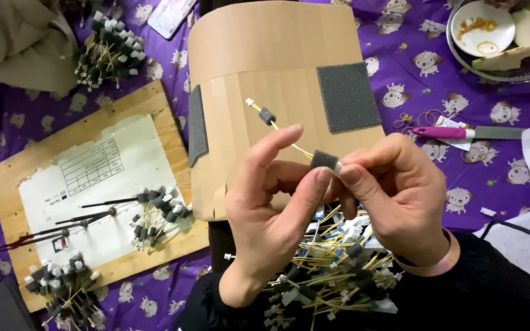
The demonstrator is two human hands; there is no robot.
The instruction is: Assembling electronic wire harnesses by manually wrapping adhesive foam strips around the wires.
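Observation:
My left hand (274, 208) and my right hand (394, 196) meet in front of me and pinch a thin yellow wire (289, 140) together. A small dark foam block (324, 160) sits on the wire between my fingertips. A second foam block (267, 116) sits further up the wire, near its white end connector (249, 102). Below my hands lies a heap of similar yellow wires with foam blocks and white connectors (332, 270).
A bent cardboard sheet (265, 67) with grey foam pads (348, 96) lies behind my hands. To the left, a wooden board (13, 184) carries a paper sheet and wire bundles (157, 214). Another bundle (108, 52) lies at top left. A pink-handled knife (461, 132), rubber bands and a metal bowl (455, 52) sit to the right.

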